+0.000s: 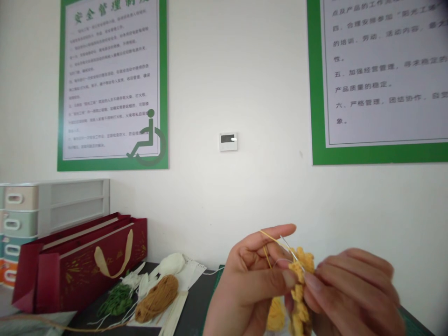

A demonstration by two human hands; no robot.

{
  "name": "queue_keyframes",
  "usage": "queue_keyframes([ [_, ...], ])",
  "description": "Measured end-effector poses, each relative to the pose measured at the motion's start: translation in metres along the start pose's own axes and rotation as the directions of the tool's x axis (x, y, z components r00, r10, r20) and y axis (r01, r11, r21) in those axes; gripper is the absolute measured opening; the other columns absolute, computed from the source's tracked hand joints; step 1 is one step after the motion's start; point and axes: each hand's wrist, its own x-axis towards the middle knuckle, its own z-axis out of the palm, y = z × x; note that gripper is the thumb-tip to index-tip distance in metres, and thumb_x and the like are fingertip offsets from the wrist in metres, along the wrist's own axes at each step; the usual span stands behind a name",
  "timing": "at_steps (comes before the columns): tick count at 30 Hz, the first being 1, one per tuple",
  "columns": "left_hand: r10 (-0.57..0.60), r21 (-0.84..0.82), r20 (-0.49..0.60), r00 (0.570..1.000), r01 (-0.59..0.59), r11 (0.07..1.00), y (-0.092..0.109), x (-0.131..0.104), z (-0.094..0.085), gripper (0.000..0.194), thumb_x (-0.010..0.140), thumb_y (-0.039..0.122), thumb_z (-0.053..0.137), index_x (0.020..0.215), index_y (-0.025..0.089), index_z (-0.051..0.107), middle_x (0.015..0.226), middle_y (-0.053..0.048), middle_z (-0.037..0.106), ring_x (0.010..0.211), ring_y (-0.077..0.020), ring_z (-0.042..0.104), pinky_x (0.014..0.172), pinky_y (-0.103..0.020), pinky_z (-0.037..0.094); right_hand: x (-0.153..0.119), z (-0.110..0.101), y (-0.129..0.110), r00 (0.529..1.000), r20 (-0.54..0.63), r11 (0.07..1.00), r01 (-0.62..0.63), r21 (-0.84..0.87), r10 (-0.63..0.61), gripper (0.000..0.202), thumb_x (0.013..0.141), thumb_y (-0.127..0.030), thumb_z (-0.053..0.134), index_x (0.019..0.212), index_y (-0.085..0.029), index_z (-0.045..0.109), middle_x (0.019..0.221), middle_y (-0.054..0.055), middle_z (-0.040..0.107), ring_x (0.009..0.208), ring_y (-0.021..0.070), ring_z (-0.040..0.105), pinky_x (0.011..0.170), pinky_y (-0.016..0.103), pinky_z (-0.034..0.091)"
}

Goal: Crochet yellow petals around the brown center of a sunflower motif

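My left hand [250, 280] pinches a knobbly piece of yellow crochet work [298, 294] between thumb and fingers. A yellow yarn strand [269, 236] runs over its raised index finger. Closed around a thin metal crochet hook [289, 247], my right hand [353, 287] sits close against the right side of the piece. The hook slants up and left across the top of the crochet work, its tip near the left index finger. Behind and below the hands shows part of a yellow yarn ball [276, 314]. My fingers hide much of the piece.
A dark red gift bag [87, 261] lies at the left before a drawer unit [77, 200]. Brown yarn [157, 298], green yarn [117, 298] and white yarn [171, 264] rest on the dark table [196, 298]. Behind is a wall with green-framed posters and a small panel [228, 142].
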Motion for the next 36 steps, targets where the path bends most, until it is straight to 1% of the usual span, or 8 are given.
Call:
queue_keyframes([
  [2,-0.079,-0.049,0.06,0.995,0.082,0.995,0.001,0.001,-0.001,0.047,0.059,0.006,0.084,0.105,0.015,0.085,0.07,-0.001,0.068,0.049,-0.0084,0.06,0.048,-0.02,0.046,0.002,0.007,-0.001,0.998,-0.056,0.992,0.037,0.119,-0.031,0.014,0.085,-0.011,0.071,0.089,-0.023,0.076,0.077,0.001,0.066,0.063,0.0156,0.057,0.06,0.037,0.043],
  [5,-0.14,-0.075,0.128,0.982,0.151,0.986,0.003,0.002,-0.005,0.044,0.057,0.005,0.08,0.099,0.017,0.086,0.066,-0.002,0.07,0.042,-0.0077,0.058,0.044,-0.018,0.042,0.011,0.023,-0.009,0.979,-0.046,0.873,-0.154,0.462,0.197,0.01,0.09,-0.01,0.066,0.094,-0.018,0.071,0.073,0.001,0.062,0.058,0.0151,0.053,0.051,0.034,0.042],
  [9,-0.131,-0.057,0.122,0.984,0.138,0.989,0.005,0.003,-0.009,0.036,0.054,0.005,0.077,0.087,0.016,0.086,0.066,-0.002,0.07,0.042,-0.0076,0.056,0.045,-0.021,0.041,0.017,0.027,-0.017,0.884,-0.018,0.676,-0.345,0.652,0.468,0.006,0.097,-0.016,0.059,0.094,-0.018,0.064,0.066,0.0,0.057,0.059,0.0152,0.055,0.05,0.03,0.044],
  [16,-0.097,-0.043,0.15,0.984,0.104,0.994,0.006,0.003,-0.016,0.024,0.052,0.005,0.072,0.07,0.016,0.083,0.065,-0.002,0.067,0.06,-0.0116,0.057,0.053,-0.022,0.04,0.011,0.016,-0.019,0.551,0.371,0.158,-0.689,0.707,0.747,0.028,0.105,-0.035,0.044,0.086,-0.024,0.061,0.062,-0.002,0.045,0.059,0.0142,0.043,0.055,0.028,0.042],
  [19,-0.052,-0.018,0.149,0.987,0.055,0.998,0.009,0.003,-0.016,0.021,0.057,0.003,0.073,0.072,0.014,0.082,0.071,-0.002,0.068,0.059,-0.0094,0.056,0.051,-0.021,0.038,0.013,0.019,-0.021,0.478,0.414,0.065,-0.711,0.7,0.775,0.03,0.104,-0.036,0.047,0.08,-0.023,0.06,0.061,-0.003,0.043,0.056,0.0125,0.039,0.05,0.026,0.038],
  [22,-0.05,-0.011,0.168,0.985,0.052,0.999,0.011,0.002,-0.013,0.022,0.06,0.002,0.072,0.077,0.013,0.083,0.072,-0.001,0.068,0.053,-0.0068,0.054,0.057,-0.021,0.044,0.016,0.021,-0.022,0.485,0.403,0.093,-0.72,0.688,0.776,0.028,0.103,-0.036,0.05,0.08,-0.023,0.061,0.061,-0.002,0.045,0.056,0.0123,0.041,0.052,0.025,0.04],
  [28,-0.007,0.032,0.189,0.982,0.001,1.0,0.008,-0.004,-0.004,0.029,0.076,0.01,0.08,0.105,0.014,0.081,0.095,-0.008,0.077,0.09,-0.017,0.07,0.088,-0.026,0.051,0.013,0.014,-0.021,0.491,0.371,0.128,-0.721,0.681,0.788,0.024,0.103,-0.034,0.05,0.085,-0.025,0.063,0.067,-0.001,0.05,0.06,0.013,0.047,0.055,0.026,0.043],
  [36,-0.017,0.168,0.103,0.995,0.0,0.986,0.006,-0.005,-0.006,0.029,0.072,0.017,0.09,0.099,0.017,0.082,0.083,-0.005,0.069,0.085,-0.0175,0.067,0.087,-0.03,0.049,0.01,0.017,-0.021,0.58,0.331,0.236,-0.692,0.682,0.744,0.019,0.103,-0.034,0.053,0.089,-0.026,0.064,0.071,0.0,0.055,0.062,0.0133,0.049,0.056,0.026,0.044],
])
